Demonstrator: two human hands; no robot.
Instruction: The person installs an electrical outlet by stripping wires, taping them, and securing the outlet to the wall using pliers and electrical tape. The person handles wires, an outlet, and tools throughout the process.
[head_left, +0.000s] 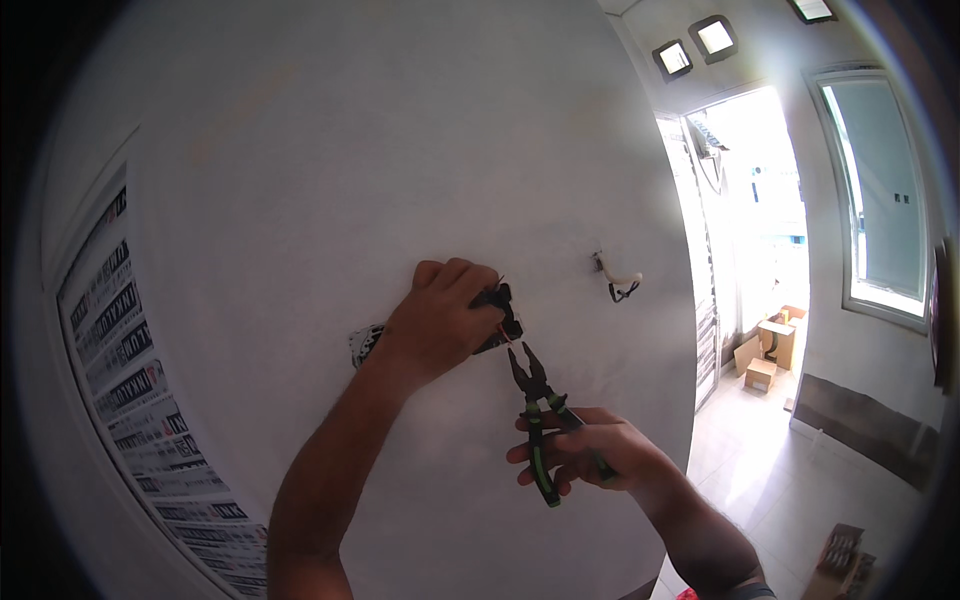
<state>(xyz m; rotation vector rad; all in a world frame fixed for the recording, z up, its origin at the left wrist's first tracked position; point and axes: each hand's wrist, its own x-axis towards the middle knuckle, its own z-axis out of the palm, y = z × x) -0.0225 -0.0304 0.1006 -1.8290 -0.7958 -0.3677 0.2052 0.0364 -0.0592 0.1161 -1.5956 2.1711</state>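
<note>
My left hand (440, 315) is closed at a black electrical box (511, 312) set in the white wall. A thin reddish wire (506, 336) sticks out by its thumb, pinched in the fingers; the rest of the grip is hidden behind the hand. In my right hand (590, 452) are combination pliers (532, 385) with black and green handles. Their jaws point up, parted, just below the wire's end. Left of my left wrist, partly covered by it, a second opening (366, 343) in the wall shows dark cable or fittings.
A pale cable (625, 278) with a black-taped end hangs from a wall hole to the right. Farther right are a bright doorway (750, 200), cardboard boxes (760, 375) and a window (875, 190). A paper-covered window or door frame (150, 400) stands left. Another open carton (838, 560) sits lower right.
</note>
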